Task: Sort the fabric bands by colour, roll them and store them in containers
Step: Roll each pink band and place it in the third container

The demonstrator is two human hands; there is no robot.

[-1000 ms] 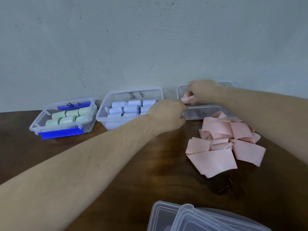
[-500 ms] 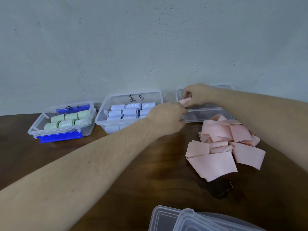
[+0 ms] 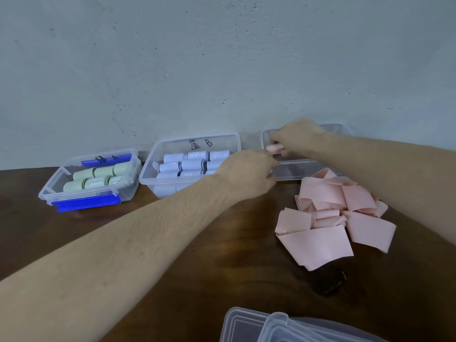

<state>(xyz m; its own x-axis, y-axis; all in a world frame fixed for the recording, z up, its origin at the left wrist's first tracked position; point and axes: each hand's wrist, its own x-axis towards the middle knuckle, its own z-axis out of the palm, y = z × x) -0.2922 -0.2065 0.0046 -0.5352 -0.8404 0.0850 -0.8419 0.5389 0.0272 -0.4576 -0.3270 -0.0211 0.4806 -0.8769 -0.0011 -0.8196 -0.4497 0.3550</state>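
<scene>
Pink roll [image 3: 274, 148] in right hand [image 3: 299, 137] grip

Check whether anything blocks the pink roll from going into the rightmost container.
Nothing visible does. The right hand holds the pink roll over the open container; the left hand grips its near rim.

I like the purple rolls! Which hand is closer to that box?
Left. The left hand sits against the right end of the box of purple rolls; the right hand is farther right, over the clear container.
</scene>
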